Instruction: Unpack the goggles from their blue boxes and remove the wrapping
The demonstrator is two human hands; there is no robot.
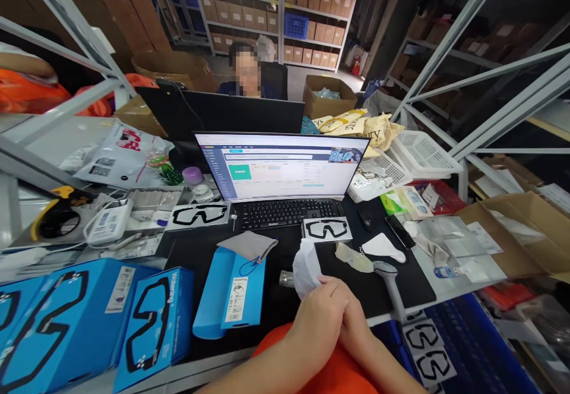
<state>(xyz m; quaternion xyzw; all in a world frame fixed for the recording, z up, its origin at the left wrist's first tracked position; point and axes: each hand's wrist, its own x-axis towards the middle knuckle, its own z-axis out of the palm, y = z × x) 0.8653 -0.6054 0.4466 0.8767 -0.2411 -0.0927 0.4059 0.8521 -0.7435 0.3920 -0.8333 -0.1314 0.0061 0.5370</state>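
While left hand (318, 317) is laid over right hand (356, 317), white pouch (306, 269) is pinched in closed grip above tabletop (285, 305); which hand's fingers cannot be told.

The keyboard (285, 213) lies before the monitor (280, 165); the open case (231, 290) sits at the keyboard's seven o'clock; two goggle boxes (89, 317) stand at the case's nine o'clock; the barcode scanner (390, 281) lies at the keyboard's four o'clock.
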